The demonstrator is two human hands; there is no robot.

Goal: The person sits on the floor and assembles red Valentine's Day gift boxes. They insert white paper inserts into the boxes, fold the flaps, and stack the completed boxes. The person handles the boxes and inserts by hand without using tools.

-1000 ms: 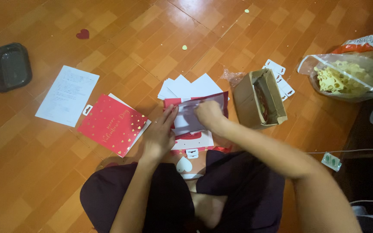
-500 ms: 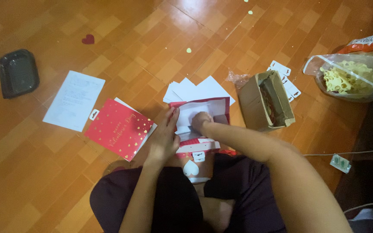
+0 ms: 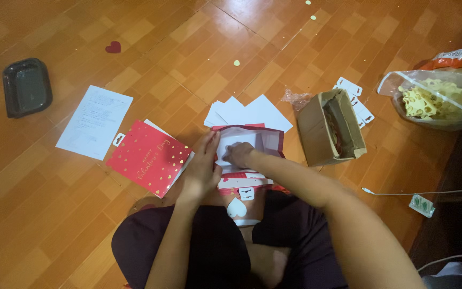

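Glossy wooden floor (image 3: 151, 48), matt paper sheets (image 3: 94, 120), brown cardboard box (image 3: 316, 128), clear plastic bag (image 3: 445, 101).

Left hand (image 3: 201, 168) bracing a red-edged paper bag (image 3: 252, 147) on the wooden floor (image 3: 54, 225), right hand (image 3: 239, 154) reaching inside, cardboard box (image 3: 327, 128) lying beside.

left hand (image 3: 201, 166) flat (fingers extended), right hand (image 3: 239, 153) curled, forearms converging

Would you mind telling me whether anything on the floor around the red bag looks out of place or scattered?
Yes: a lone red heart cutout lies far from the work, and small pale dots are strewn on the wooden floor. The cardboard box lies tipped on its side.
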